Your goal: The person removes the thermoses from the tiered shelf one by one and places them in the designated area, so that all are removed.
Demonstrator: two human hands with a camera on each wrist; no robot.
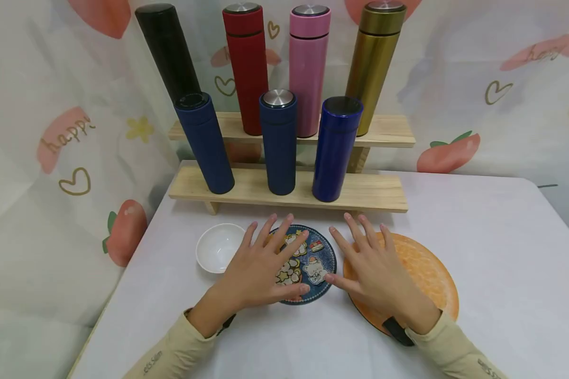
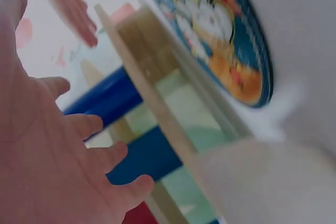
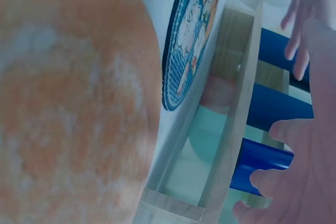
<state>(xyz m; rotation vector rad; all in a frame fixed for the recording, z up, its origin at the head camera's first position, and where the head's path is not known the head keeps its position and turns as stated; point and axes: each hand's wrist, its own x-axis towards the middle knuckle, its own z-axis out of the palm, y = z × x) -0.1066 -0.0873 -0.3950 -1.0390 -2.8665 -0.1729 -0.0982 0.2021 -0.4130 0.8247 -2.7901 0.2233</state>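
Observation:
My left hand [image 1: 258, 268] hovers with spread fingers over the left part of a round blue mat [image 1: 323, 247] printed with cartoon animals. A white bowl [image 1: 216, 247] stands just left of that hand. My right hand [image 1: 376, 271], fingers also spread, is above the left side of a round orange mat [image 1: 436, 273] with a bread-like print. Neither hand holds anything. In the left wrist view the left palm [image 2: 42, 140] faces the blue mat's side, and in the right wrist view the right fingers [image 3: 273, 177] are apart from the bottles behind them.
Behind the hands stands a two-tier wooden rack [image 1: 284, 205]. Its lower shelf bears a blue bottle [image 1: 206, 147], another blue bottle [image 1: 278, 147] and a glossy blue bottle [image 1: 336, 152]. On the upper shelf are black [image 1: 168, 52], red [image 1: 247, 73], pink [image 1: 308, 79] and gold bottles [image 1: 374, 63].

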